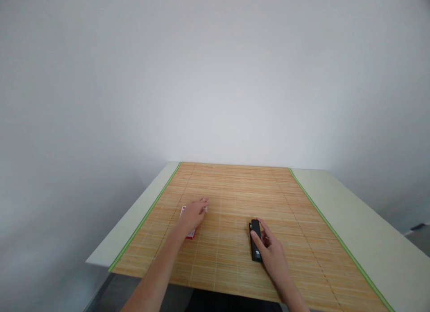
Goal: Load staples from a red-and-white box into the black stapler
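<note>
A flat red and white box [191, 234] lies on the mat at the left of centre, mostly covered by my left hand [194, 214]. The fingers of that hand stretch across the box's far end, and its palm is over the middle. My right hand [271, 248] grips a black stapler [256, 251] that lies lengthwise on the mat, pointing away from me. The thumb presses its near left side while the fingers reach round the right and far end. A gap of bare mat separates the two things.
A bamboo mat [231, 182] with green edging covers the middle of a pale table [339, 197]. White walls [231, 79] stand behind and to the left. At the far right edge is a dark object [417, 227] that I cannot make out.
</note>
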